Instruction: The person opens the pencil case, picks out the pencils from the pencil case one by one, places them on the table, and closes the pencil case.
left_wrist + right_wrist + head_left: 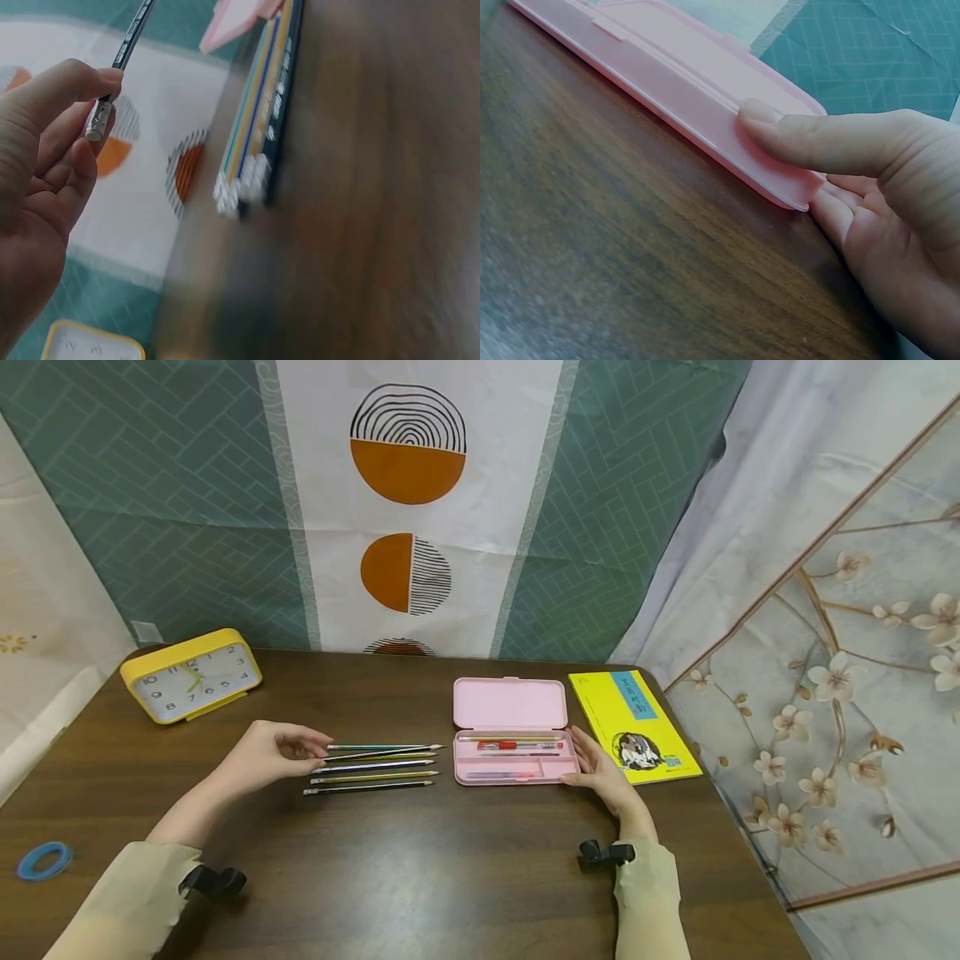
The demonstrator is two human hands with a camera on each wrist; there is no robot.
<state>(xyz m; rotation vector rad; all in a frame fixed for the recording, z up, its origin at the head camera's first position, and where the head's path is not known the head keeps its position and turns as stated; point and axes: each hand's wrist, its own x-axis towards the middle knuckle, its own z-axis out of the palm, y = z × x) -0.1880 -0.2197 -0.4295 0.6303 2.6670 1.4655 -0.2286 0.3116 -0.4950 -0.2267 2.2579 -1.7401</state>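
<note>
My left hand (273, 752) pinches a dark pencil (129, 46) near its eraser end, between thumb and fingers. In the left wrist view that pencil stands above the table. Several other pencils (375, 787) lie side by side under it, their points to the right. My right hand (603, 772) grips the right end of an open pink pencil case (510, 781), thumb on the front wall and fingers behind the corner. Inside the case are a yellowish pencil (480, 739), a red pen (517, 745) and other slim items. Its lid (510, 703) lies folded back.
A yellow clock (191, 677) stands at the back left of the brown table (420, 877). On the left lies a blue ring of tape (26, 865). A yellow book (600, 710) is just right of the case, with a flowered panel (840, 710) beyond.
</note>
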